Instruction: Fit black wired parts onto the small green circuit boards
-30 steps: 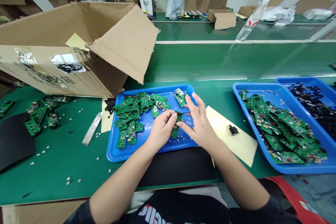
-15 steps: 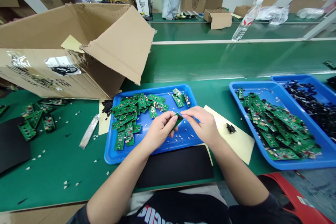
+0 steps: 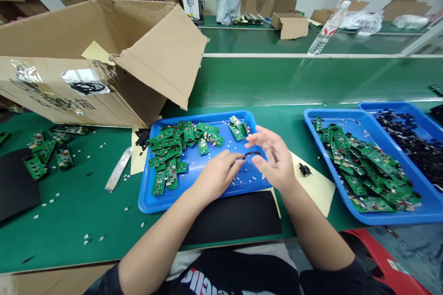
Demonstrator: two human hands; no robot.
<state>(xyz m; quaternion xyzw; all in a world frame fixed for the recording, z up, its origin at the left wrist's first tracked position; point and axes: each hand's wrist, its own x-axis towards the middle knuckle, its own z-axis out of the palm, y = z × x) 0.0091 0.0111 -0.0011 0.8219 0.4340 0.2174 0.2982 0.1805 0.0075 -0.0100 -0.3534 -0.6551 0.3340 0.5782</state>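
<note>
My left hand (image 3: 218,174) is closed, pinching one end of a circuit board (image 3: 253,153) above a blue tray (image 3: 147,206). The board appears nearly edge-on as a thin dark strip, partly hidden by my fingers. Beside its free end, my right hand (image 3: 274,159) is open with thumb and fingers apart; whether it touches the board I cannot tell. In the tray lie a heap of green circuit boards (image 3: 171,173) on the left, a smaller group of boards (image 3: 237,129) at the back right, and scattered small white bits (image 3: 254,178).
To the right stand a blue tray of piled circuit boards (image 3: 370,166) and another with small black parts (image 3: 408,133). A large cardboard box (image 3: 104,97) occupies the back left. A black sheet (image 3: 238,221) lies in front; a black part (image 3: 305,169) rests on cream paper (image 3: 318,191).
My right hand has opened and its fingers have spread away from the board. The board in my left hand has turned from showing its green face to nearly edge-on.
</note>
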